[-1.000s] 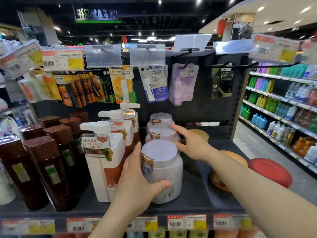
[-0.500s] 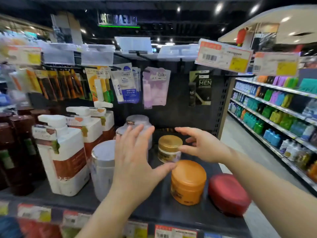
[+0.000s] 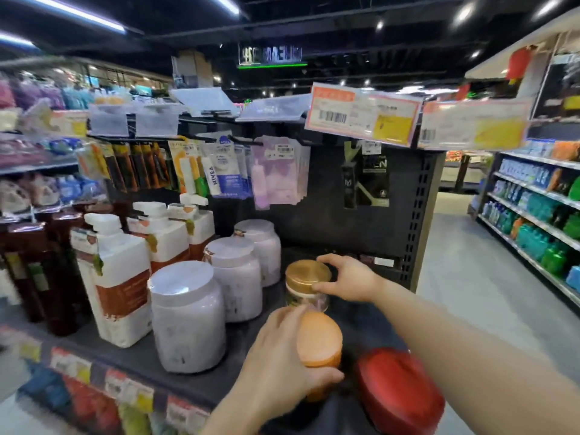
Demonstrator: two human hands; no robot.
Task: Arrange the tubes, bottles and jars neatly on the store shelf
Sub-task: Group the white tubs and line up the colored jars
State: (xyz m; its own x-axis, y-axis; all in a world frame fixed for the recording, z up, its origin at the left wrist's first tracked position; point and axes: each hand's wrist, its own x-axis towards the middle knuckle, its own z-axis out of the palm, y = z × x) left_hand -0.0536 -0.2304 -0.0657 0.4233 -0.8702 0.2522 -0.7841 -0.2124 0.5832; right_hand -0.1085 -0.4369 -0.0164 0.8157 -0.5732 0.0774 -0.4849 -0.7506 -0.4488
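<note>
Overhead, strip lights (image 3: 72, 12); below, dark shelf (image 3: 238, 346).

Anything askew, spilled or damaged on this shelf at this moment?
No spill or damage shows. The three small jars look unsorted: the gold-lidded jar under the right hand, the orange-lidded jar gripped by the left hand, and the red-lidded jar loosely clustered.

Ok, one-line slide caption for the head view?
Left hand grips orange-lidded jar; right hand grips gold-lidded jar.
</note>
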